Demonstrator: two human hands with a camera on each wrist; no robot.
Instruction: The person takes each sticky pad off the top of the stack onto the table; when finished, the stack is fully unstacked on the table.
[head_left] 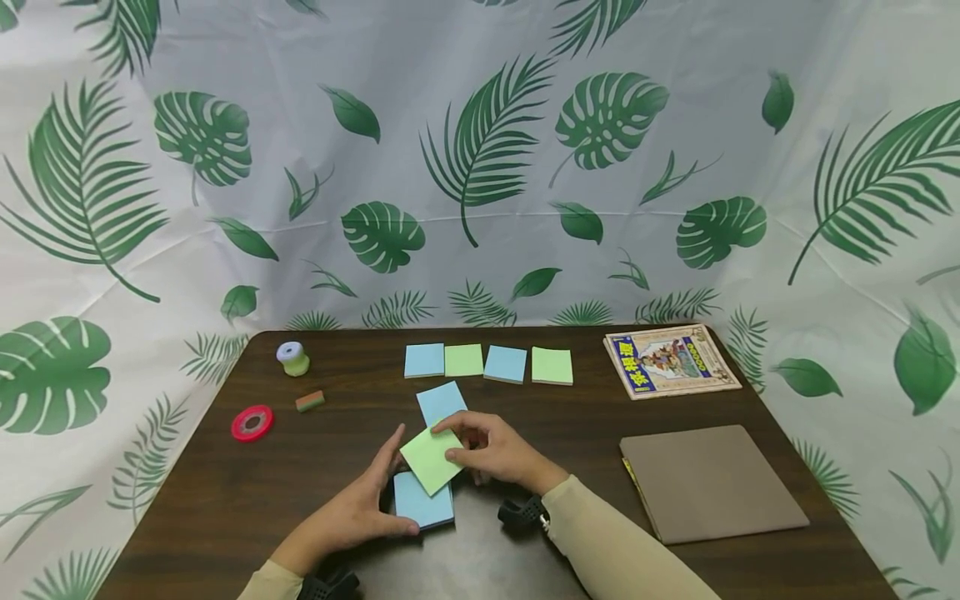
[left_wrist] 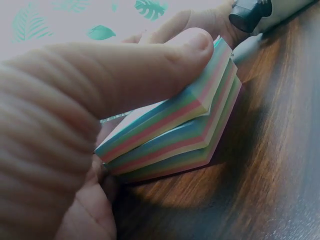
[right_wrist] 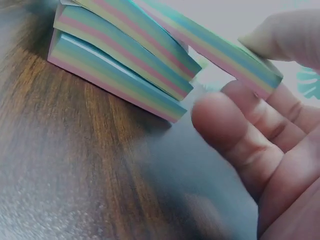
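Observation:
On the dark wooden table (head_left: 225,492), my left hand (head_left: 375,498) grips a thick sticky-note pad (head_left: 423,502) with a blue top, thumb on its near edge and fingers along its left side. In the left wrist view the thumb (left_wrist: 150,65) presses on the pad's striped layers (left_wrist: 175,135). My right hand (head_left: 454,442) pinches a green-topped slab of notes (head_left: 430,460), turned askew above that pad. The right wrist view shows this thin slab (right_wrist: 215,52) lifted off the stack (right_wrist: 120,70). Another blue pad (head_left: 441,401) lies just behind.
A row of small pads, alternately blue (head_left: 424,360) and green (head_left: 552,365), lies further back. At left are a red tape roll (head_left: 252,422), a small eraser (head_left: 310,401) and a white-green spool (head_left: 293,358). A comic book (head_left: 670,360) and brown folder (head_left: 712,482) lie at right.

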